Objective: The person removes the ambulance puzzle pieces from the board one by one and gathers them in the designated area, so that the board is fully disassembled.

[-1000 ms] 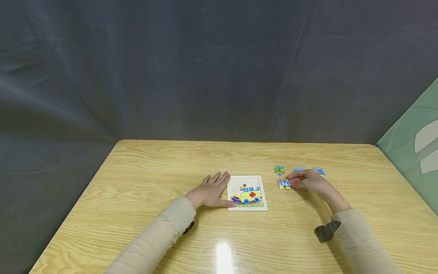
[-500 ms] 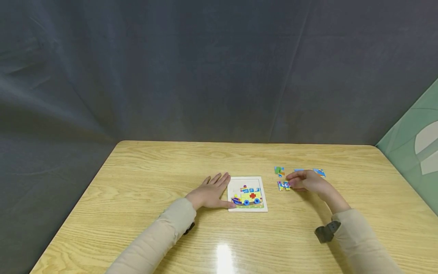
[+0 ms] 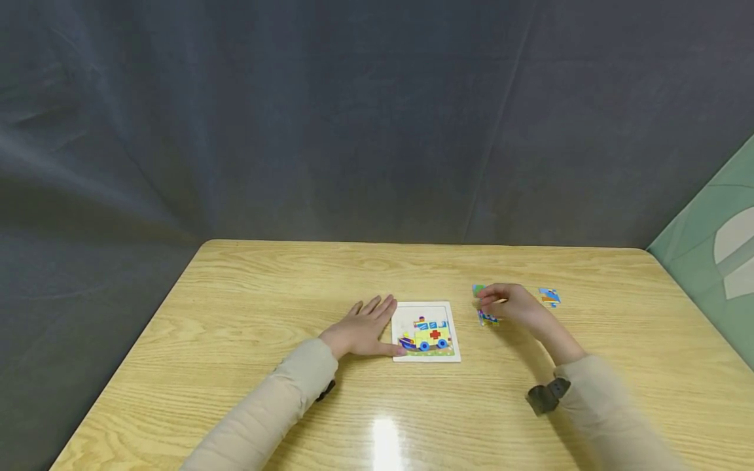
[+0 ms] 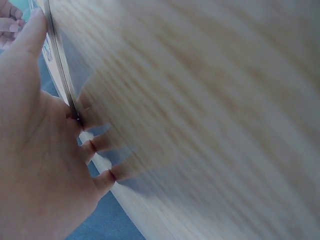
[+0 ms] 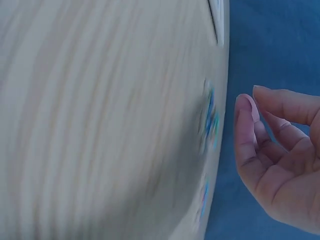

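A white-bordered puzzle board (image 3: 455,356) lies mid-table, with a yellow ambulance picture (image 3: 430,335) partly filling it. My left hand (image 3: 362,329) rests flat along its left side, fingers spread, thumb across the lower left corner. In the left wrist view, the fingertips of this hand (image 4: 45,150) touch the table beside the board's edge. My right hand (image 3: 511,304) hovers over the loose pieces. In the right wrist view, nothing shows between the loosely bent fingers of that hand (image 5: 280,155). Below it lies a blue and purple puzzle piece (image 3: 487,319), partly covered.
A green and blue piece (image 3: 478,289) peeks out behind the right hand. Farther right lies a blue and orange piece (image 3: 550,296). A dark curtain (image 3: 353,131) hangs behind the wooden table (image 3: 265,275), and a green panel (image 3: 707,242) stands at the right.
My right hand has moved left and slightly away from me, off the purple-edged piece's right side, and now covers part of it. The left hand and board stay put.
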`<state>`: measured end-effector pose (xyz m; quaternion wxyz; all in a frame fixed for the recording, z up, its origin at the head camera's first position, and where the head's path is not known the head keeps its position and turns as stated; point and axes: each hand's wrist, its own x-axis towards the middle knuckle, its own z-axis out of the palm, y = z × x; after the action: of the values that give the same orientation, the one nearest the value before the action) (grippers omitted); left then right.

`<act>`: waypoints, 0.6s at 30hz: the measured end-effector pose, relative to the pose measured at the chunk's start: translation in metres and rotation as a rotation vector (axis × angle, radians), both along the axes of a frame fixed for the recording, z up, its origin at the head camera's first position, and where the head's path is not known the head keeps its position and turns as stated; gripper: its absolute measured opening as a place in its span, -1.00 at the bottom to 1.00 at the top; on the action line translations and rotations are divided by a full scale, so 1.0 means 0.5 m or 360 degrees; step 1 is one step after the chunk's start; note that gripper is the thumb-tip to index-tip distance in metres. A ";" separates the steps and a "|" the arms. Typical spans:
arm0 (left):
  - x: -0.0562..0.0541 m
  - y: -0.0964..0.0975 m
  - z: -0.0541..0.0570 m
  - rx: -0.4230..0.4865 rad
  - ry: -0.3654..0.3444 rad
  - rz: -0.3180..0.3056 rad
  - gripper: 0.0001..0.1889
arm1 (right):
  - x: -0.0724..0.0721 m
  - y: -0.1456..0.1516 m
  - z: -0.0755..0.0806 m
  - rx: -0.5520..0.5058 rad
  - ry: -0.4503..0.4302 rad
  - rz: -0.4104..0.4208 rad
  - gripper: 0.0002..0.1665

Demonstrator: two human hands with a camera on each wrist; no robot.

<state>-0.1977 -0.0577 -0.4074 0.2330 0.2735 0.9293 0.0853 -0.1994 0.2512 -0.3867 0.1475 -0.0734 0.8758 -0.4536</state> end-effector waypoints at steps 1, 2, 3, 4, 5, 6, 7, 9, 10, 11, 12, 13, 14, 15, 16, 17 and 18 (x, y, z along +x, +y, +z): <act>0.000 0.000 0.000 -0.0002 0.0002 -0.0002 0.01 | 0.001 -0.011 0.003 0.0000 0.0010 0.0023 -0.58; 0.000 0.000 0.000 -0.0001 0.0003 -0.0003 0.01 | 0.003 -0.022 0.007 -0.0003 0.0019 0.0041 -0.59; 0.000 0.000 0.000 0.0002 0.0003 -0.0001 0.01 | 0.004 -0.034 0.009 -0.0004 0.0020 0.0053 -0.59; -0.001 0.000 0.000 0.0000 0.0005 -0.0003 0.01 | 0.006 -0.045 0.011 -0.0009 0.0017 0.0066 -0.60; -0.001 0.000 0.000 0.0000 0.0006 -0.0003 0.01 | 0.007 -0.056 0.013 -0.0017 0.0021 0.0084 -0.61; -0.001 0.000 0.000 -0.0001 0.0006 -0.0004 0.01 | 0.007 -0.068 0.012 -0.0021 0.0019 0.0098 -0.62; -0.001 0.000 -0.001 -0.0001 0.0006 -0.0002 0.02 | 0.007 -0.078 0.011 -0.0019 0.0019 0.0114 -0.64; -0.001 0.001 -0.002 -0.0002 0.0008 0.0003 0.02 | 0.007 -0.098 0.008 -0.0001 0.0023 0.0149 -0.67; -0.001 0.001 -0.001 -0.0005 0.0009 0.0006 0.02 | 0.007 -0.107 0.006 -0.0006 0.0017 0.0176 -0.68; -0.001 0.001 -0.001 -0.0005 0.0007 0.0012 0.02 | 0.007 -0.115 0.003 -0.0006 0.0014 0.0201 -0.68; -0.001 0.002 -0.001 -0.0003 0.0003 0.0016 0.02 | 0.008 -0.123 0.001 -0.0003 0.0004 0.0221 -0.69; -0.001 0.002 -0.001 -0.0004 0.0001 0.0020 0.02 | 0.008 -0.131 -0.002 0.0001 0.0000 0.0240 -0.69; -0.001 0.002 0.000 -0.0003 -0.0001 0.0024 0.02 | 0.009 -0.138 -0.004 -0.0001 -0.0002 0.0260 -0.69; -0.001 0.002 0.000 0.0000 -0.0005 0.0028 0.02 | 0.010 -0.144 -0.006 -0.0005 -0.0011 0.0275 -0.69; -0.001 0.002 0.001 0.0000 -0.0009 0.0030 0.02 | 0.010 -0.149 -0.009 -0.0007 -0.0015 0.0287 -0.69; -0.001 0.002 0.000 0.0002 -0.0013 0.0029 0.02 | 0.011 -0.153 -0.013 0.0005 -0.0016 0.0286 -0.69; -0.001 0.002 0.001 0.0003 -0.0015 0.0029 0.02 | 0.011 -0.158 -0.015 0.0019 -0.0015 0.0288 -0.68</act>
<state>-0.1981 -0.0568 -0.4070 0.2365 0.2648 0.9306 0.0896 -0.1936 0.1722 -0.3940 0.1925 -0.1492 0.8676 -0.4336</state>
